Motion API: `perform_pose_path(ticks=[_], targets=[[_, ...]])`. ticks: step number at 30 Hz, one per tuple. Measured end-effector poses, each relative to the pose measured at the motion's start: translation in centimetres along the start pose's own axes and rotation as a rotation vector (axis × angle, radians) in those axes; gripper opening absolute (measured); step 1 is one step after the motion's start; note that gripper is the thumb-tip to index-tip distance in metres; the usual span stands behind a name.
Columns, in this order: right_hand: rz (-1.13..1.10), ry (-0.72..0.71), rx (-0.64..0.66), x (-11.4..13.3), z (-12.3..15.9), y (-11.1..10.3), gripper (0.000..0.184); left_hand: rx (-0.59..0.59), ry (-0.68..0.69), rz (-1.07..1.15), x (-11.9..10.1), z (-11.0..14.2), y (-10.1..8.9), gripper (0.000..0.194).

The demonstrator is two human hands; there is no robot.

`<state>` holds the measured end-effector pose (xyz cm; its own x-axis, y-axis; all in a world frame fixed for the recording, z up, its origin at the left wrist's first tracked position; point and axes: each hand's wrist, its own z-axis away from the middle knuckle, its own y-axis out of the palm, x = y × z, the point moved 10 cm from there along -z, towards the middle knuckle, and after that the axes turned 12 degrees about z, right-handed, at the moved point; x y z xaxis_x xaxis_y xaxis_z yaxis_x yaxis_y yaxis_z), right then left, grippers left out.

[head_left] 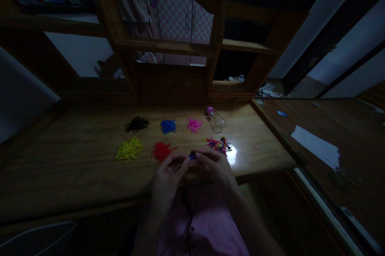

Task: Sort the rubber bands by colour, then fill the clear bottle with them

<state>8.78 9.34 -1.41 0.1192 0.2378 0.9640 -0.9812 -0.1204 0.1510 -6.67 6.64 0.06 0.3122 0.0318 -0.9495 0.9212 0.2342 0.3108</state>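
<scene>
Small dark-and-blue bunch (192,155) is held up btwn both hands, nr the table's front edge, right of its mid; exact no. of bands can't be told. By L hand (167,172) it's pinched w/ thumb & index tips almost closed; by R hand (217,165) it's gripped likewise, tips nearly together. Other fingers are curled; partly hidden.

Just beyond the L hand, red pile (161,151) is seen; yellow pile (130,149) is set further twd the table's L edge. Mixed-colour pile (221,146) is placed just past the R hand, twd the R edge. Nearer the back edge, black pile (136,124), blue pile (168,126) & pink pile (194,125) are laid in a row, L to R. Clear bottle w/ pink cap (216,122) is laid beside the pink one, twd the back R corner.

Back edge of table (264,153) is lined by wooden shelving (171,47). White paper (315,147) is left on side table (361,135), nr its L edge.
</scene>
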Motion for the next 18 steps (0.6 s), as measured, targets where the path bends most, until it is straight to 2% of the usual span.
perform_pose_path(ticks=[5, 11, 18], targets=[[-0.033, -0.002, -0.004, -0.3, -0.1, -0.1, 0.027, 0.003, -0.043, 0.030, 0.6, -0.1, -0.3, 0.017], [0.007, -0.023, -0.005, 0.4, 0.0, -0.2, 0.025, 0.036, -0.029, 0.045, 0.7, -0.1, -0.2, 0.017], [0.175, -0.070, 0.066, 1.7, 0.4, 0.6, 0.030, 0.024, -0.007, 0.032, -0.1, 0.2, -0.1, 0.017]])
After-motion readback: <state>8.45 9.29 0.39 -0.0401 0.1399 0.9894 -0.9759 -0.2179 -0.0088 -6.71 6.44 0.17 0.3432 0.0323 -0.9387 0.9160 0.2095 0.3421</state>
